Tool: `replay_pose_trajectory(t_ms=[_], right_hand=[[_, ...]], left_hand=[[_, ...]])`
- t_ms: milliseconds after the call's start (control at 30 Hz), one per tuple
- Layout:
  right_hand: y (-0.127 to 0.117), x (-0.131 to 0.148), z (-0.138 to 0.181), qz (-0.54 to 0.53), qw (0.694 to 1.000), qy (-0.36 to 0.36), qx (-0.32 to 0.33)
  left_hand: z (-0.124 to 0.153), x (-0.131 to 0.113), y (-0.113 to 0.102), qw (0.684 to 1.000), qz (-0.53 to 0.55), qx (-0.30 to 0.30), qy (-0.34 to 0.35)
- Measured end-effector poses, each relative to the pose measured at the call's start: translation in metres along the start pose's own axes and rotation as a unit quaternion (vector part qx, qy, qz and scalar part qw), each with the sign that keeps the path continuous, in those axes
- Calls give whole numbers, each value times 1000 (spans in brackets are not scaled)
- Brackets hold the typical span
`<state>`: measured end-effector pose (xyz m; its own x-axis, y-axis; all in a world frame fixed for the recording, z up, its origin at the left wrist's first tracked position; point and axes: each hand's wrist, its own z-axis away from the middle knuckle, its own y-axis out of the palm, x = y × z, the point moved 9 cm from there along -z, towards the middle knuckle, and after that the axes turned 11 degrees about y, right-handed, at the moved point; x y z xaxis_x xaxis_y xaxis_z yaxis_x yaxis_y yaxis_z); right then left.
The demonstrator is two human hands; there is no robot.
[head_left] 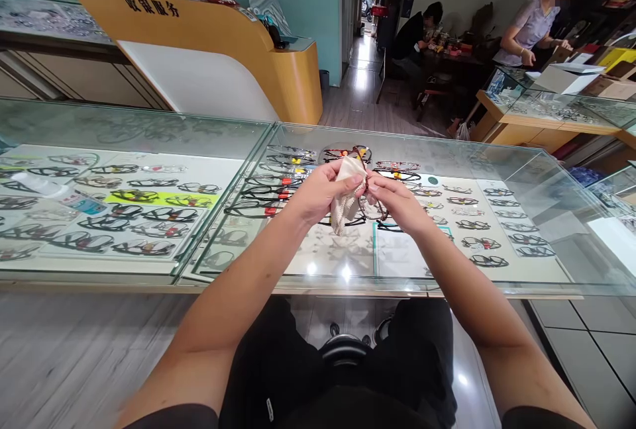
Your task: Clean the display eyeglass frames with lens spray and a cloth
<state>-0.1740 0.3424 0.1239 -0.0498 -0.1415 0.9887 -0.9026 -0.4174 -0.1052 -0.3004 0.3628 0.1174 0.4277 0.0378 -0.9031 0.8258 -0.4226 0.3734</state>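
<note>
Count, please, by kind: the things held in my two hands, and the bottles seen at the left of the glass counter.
Cloth: 1, in the left hand
Pair of glasses: 1, in the right hand
Bottle: 1
Total: 3

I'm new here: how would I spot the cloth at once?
Find the glass counter across the picture's middle. Above it, the left hand grips the cloth, beside glasses in the right hand. Pale and limp, it contrasts with rigid frames below.

glass display counter (328,267) | top, left: white bottle (62,194)
</note>
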Motion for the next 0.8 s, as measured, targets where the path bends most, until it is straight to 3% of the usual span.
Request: replay_pose_trajectory(t_ms=[267, 567, 800], right_hand=[[6, 20, 9, 62, 997, -46, -24], [4, 10, 6, -13, 999, 11, -28], [2, 20, 10, 21, 998, -35, -50]], left_hand=[[1, -7, -1, 1000, -9, -23, 11], [0, -16, 10, 999, 5, 28, 20], [0, -11, 1, 999, -29, 5, 21]])
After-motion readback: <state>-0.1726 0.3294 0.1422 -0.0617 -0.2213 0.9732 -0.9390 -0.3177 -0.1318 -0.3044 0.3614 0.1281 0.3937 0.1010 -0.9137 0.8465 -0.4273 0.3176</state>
